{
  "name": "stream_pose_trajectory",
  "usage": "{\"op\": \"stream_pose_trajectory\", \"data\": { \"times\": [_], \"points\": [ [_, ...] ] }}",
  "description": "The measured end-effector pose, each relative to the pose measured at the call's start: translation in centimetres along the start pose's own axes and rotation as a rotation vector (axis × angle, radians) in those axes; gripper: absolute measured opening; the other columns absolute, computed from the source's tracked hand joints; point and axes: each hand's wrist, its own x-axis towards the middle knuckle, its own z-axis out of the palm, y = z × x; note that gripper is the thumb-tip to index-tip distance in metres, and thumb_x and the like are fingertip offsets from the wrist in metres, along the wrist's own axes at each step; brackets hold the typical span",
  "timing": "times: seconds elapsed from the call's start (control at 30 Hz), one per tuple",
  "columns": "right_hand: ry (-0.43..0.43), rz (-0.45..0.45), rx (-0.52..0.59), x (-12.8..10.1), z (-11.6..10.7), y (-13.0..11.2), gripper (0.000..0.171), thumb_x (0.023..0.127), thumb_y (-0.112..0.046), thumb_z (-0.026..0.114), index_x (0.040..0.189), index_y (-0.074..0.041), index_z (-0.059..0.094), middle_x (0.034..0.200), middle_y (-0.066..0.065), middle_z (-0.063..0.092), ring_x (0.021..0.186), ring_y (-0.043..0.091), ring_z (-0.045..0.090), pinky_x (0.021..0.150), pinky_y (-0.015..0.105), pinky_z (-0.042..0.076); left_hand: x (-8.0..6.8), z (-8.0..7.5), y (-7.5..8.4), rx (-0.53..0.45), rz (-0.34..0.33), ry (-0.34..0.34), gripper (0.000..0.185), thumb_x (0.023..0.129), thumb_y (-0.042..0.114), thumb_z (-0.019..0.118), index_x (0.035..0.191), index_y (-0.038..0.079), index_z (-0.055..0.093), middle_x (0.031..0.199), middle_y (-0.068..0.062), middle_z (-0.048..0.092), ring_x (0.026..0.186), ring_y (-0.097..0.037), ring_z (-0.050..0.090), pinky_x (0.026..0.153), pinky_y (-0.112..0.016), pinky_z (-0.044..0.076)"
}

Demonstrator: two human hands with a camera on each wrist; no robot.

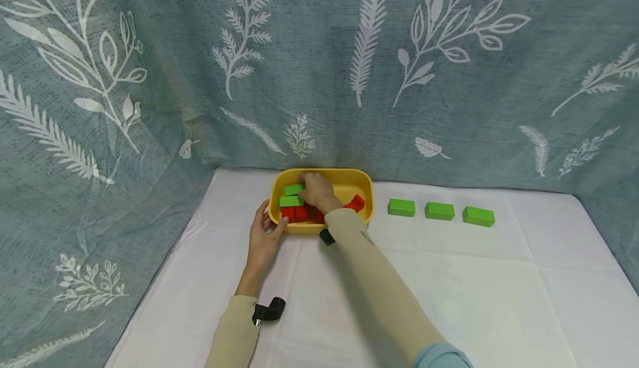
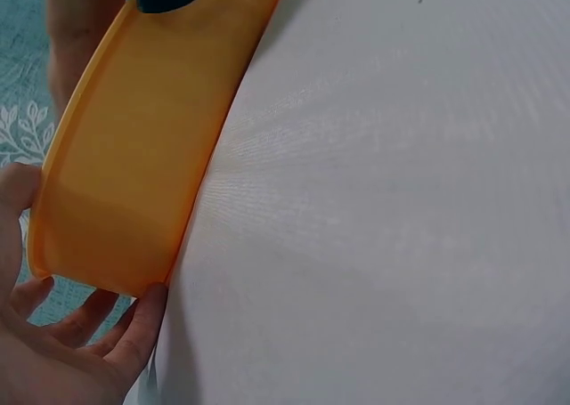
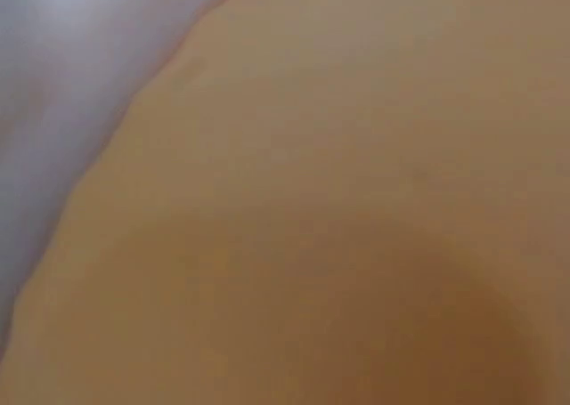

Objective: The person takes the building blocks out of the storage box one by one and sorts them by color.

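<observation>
A yellow plastic tub (image 1: 351, 176) stands at the back of the table with green and red blocks inside. At its near left corner my left hand (image 1: 263, 243) grips it, thumb by the rim and fingers around the outer wall; the left wrist view shows this hand (image 2: 80, 343) against the tub's side (image 2: 142, 156). My right hand (image 1: 318, 191) reaches into the tub and pinches the right end of a green block (image 1: 293, 190). Just in front lie another green block (image 1: 291, 201) and two red blocks (image 1: 288, 213). The right wrist view is blurred, mostly yellow tub wall.
To the right of the tub, three green blocks (image 1: 401, 207) lie spaced in a row on the white tablecloth (image 1: 449, 290). A red arched block (image 1: 355, 203) is in the tub's right part. A patterned grey-green curtain (image 1: 319, 79) hangs directly behind the table.
</observation>
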Motion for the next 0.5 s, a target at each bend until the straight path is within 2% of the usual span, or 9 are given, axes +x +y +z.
{"op": "stream_pose_trajectory", "data": {
  "times": [0.17,0.3,0.5],
  "points": [
    [0.003,-0.038,-0.034,0.3,-0.2,0.7,0.039,0.090,-0.010,0.069,0.129,-0.011,0.065,0.125,0.003,0.065,0.112,0.019,0.059,0.099,0.033,0.047,0.0,0.5,0.1,0.003,0.011,0.006,0.067,0.095,0.014,0.065,0.153,0.013,0.031,0.142,-0.017,0.047,0.123,-0.031,0.051,0.082,-0.007,0.043],
    [-0.015,-0.077,-0.018,0.3,-0.5,1.1,0.042,0.090,-0.003,0.066,0.132,-0.008,0.061,0.129,0.006,0.063,0.118,0.020,0.057,0.102,0.032,0.045,-0.1,0.6,0.1,0.018,0.007,0.009,0.067,0.095,0.014,0.066,0.153,0.013,0.031,0.142,-0.018,0.047,0.123,-0.031,0.051,0.086,-0.011,0.044],
    [-0.009,-0.172,0.086,-0.6,-1.9,1.7,0.047,0.091,0.004,0.063,0.136,-0.002,0.054,0.132,0.012,0.059,0.123,0.025,0.054,0.104,0.033,0.044,-0.1,0.3,0.1,0.023,-0.008,0.017,0.068,0.095,0.014,0.066,0.153,0.013,0.030,0.143,-0.018,0.046,0.126,-0.031,0.050,0.102,-0.034,0.043]
  ]
}}
